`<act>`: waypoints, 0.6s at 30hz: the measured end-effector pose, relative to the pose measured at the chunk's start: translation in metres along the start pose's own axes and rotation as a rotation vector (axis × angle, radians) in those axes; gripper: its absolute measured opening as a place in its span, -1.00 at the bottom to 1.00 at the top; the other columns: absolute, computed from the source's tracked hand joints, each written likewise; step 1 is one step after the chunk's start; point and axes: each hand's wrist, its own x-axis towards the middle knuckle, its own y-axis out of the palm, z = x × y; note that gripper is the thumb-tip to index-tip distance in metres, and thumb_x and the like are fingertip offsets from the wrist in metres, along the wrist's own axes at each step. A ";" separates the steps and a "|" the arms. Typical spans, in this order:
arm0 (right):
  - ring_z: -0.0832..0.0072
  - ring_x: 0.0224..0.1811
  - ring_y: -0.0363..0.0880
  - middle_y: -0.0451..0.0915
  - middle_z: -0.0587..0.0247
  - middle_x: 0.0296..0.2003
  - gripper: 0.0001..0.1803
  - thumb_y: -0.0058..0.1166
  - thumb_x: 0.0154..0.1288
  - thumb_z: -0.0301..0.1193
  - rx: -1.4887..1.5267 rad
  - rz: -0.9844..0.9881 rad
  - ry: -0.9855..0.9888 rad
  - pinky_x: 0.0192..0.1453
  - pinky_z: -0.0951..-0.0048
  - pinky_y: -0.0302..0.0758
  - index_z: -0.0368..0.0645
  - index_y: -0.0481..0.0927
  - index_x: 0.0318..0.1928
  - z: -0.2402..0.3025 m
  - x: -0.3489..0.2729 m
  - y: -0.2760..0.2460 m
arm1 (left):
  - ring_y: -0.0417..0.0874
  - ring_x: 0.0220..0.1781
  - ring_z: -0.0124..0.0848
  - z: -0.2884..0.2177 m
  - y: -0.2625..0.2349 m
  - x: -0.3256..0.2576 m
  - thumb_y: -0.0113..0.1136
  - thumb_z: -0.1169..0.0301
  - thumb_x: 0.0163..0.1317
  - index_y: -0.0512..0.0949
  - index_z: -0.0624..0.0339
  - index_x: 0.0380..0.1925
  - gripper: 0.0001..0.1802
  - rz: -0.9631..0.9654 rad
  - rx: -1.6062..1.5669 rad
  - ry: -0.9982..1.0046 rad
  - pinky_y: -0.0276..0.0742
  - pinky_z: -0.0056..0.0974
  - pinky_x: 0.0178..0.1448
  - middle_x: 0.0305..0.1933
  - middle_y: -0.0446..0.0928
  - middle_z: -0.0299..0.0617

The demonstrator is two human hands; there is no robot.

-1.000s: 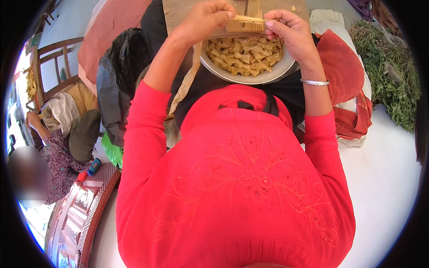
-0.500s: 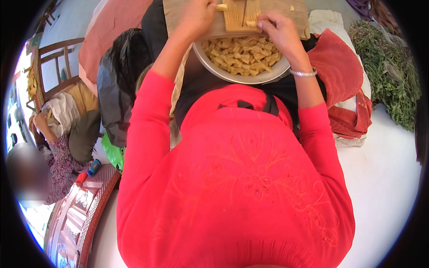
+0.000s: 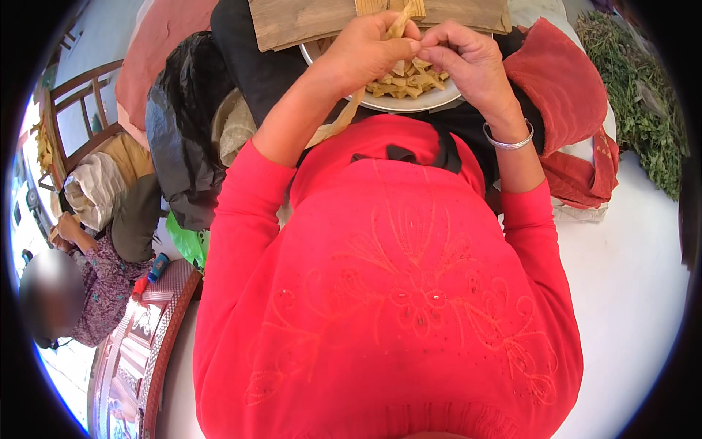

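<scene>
Above the bowl, my left hand (image 3: 369, 55) is closed on a long pale-yellow strip (image 3: 338, 126). One end sticks up past my fingers and the other hangs down toward my lap. My right hand (image 3: 472, 62), with a metal bangle on the wrist, is pinched so that its fingertips meet my left thumb; what lies between them is too small to make out. Beneath both hands, a metal bowl (image 3: 420, 104) holds many tan folded or knotted pieces (image 3: 409, 82), partly hidden by my hands.
A wooden board (image 3: 292, 25) lies over the bowl's far side, with a ridged yellow block (image 3: 369, 7) on it. Red cloth (image 3: 559, 88) and green plants (image 3: 636, 102) lie at right. Black plastic (image 3: 186, 132), a wooden chair (image 3: 88, 106) and another person (image 3: 110, 293) are at left.
Both hands have come off the board toward me and met above the bowl. A long strip now shows in my left hand. The board and bowl sit slightly higher in view.
</scene>
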 end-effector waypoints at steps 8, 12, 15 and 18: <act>0.18 -0.02 0.48 0.55 0.21 -0.08 -0.77 0.19 0.10 -0.40 -0.858 -0.166 -0.518 0.02 0.25 0.44 -0.07 0.62 -0.18 0.003 0.007 -0.004 | 0.42 -0.39 -0.57 0.047 -0.015 0.008 0.11 0.47 0.15 0.48 0.23 -0.01 -0.64 -0.024 0.380 0.031 0.37 -0.40 -0.40 -0.34 0.51 -0.36; 0.29 -0.28 0.51 0.54 0.30 -0.35 -0.83 0.14 0.11 -0.44 -0.877 -0.117 -0.630 -0.23 0.28 0.42 -0.06 0.58 -0.23 0.002 0.013 0.020 | 0.45 -0.50 -0.52 0.021 0.016 0.002 0.07 0.50 0.08 0.57 0.23 -0.32 -0.83 0.008 0.054 -0.222 0.40 -0.39 -0.45 -0.48 0.52 -0.24; 0.28 -0.55 0.42 0.40 0.19 -0.58 -0.97 0.14 0.10 -0.52 -0.815 -0.182 -0.466 -0.48 0.31 0.34 -0.13 0.55 -0.43 0.003 0.009 0.002 | 0.45 -0.56 -0.50 -0.006 0.026 -0.027 0.13 0.29 0.17 0.57 0.25 -0.43 -0.78 0.159 0.166 -0.393 0.40 -0.38 -0.46 -0.47 0.58 -0.23; 0.42 -0.69 0.25 0.28 0.05 -0.69 -0.82 0.01 0.33 -0.48 -0.680 -0.188 -0.103 -0.57 0.38 0.25 -0.25 0.47 -0.44 0.017 -0.007 -0.028 | 0.58 -0.41 -0.03 -0.025 0.020 -0.039 0.10 0.18 0.22 0.54 0.28 -0.45 -0.66 0.113 0.671 0.038 0.44 -0.04 -0.28 -0.56 0.50 0.05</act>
